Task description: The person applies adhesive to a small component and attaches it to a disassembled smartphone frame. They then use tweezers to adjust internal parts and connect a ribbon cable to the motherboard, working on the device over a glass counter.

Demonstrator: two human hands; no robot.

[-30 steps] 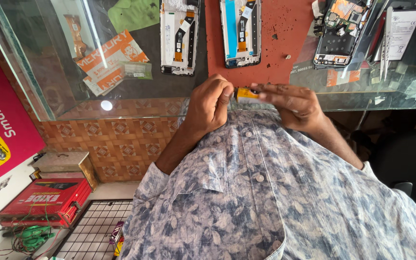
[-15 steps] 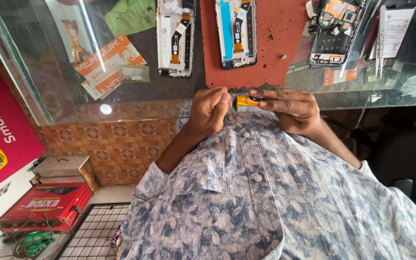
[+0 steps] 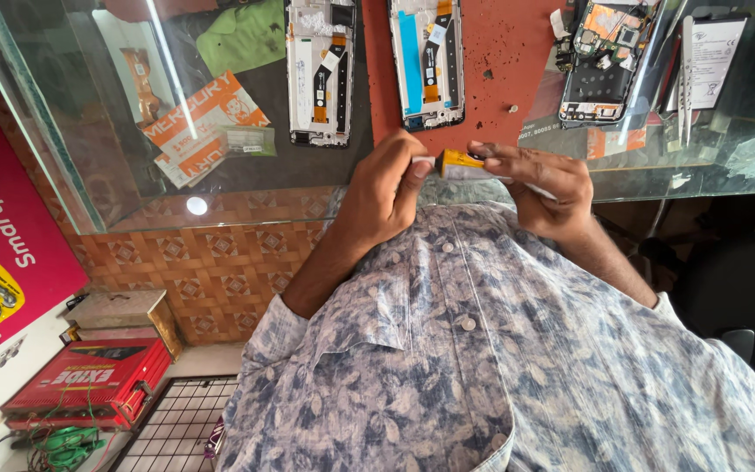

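Both hands meet above my chest, near the front edge of a glass counter (image 3: pixel 246 175). My right hand (image 3: pixel 539 188) grips a small tube (image 3: pixel 474 166) with a yellow neck and a pale body. At the tube's tip, my left hand (image 3: pixel 386 192) pinches its white cap end between thumb and fingers. On the counter just beyond lies a red work mat (image 3: pixel 491 79) carrying an opened phone frame (image 3: pixel 430 61). A second opened phone frame (image 3: pixel 321 70) lies left of the mat.
A phone with its circuit board exposed (image 3: pixel 605 61) and a flat battery (image 3: pixel 709 61) lie at the right of the counter. Orange-and-white packets (image 3: pixel 203 127) sit under the glass. Below left are a red box (image 3: pixel 89 385), green wire (image 3: pixel 63 441) and a wire grid (image 3: pixel 181 428).
The view has dropped a little, so the counter items sit higher in frame. Both hands stay together on the tube, with the left fingers now at its tip.
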